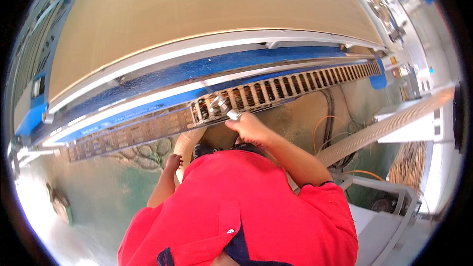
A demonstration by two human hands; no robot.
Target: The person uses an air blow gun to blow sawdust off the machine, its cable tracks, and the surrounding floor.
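Note:
My right hand (248, 127) grips a silvery metal hand tool (223, 105), which looks like an air blow gun; blur hides its exact shape. Its front end is over the near end of a dusty cable drag chain (260, 93), whose open cross-bars show dark cables inside. Whether the tool touches the chain I cannot tell. At my left side, low down, my left hand (174, 162) hangs with loosely bent, parted fingers and nothing visible in it. Just beside it is a beige ribbed duct hose (189, 138).
Ahead lies a large machine bed with a brown board (207, 3), edged by a pale metal rail (177, 54) and a blue beam (229, 59). At right, a ribbed hose (388, 123) slants past a metal-framed cart (399, 188). Coiled cables (147, 155) lie on the dusty floor.

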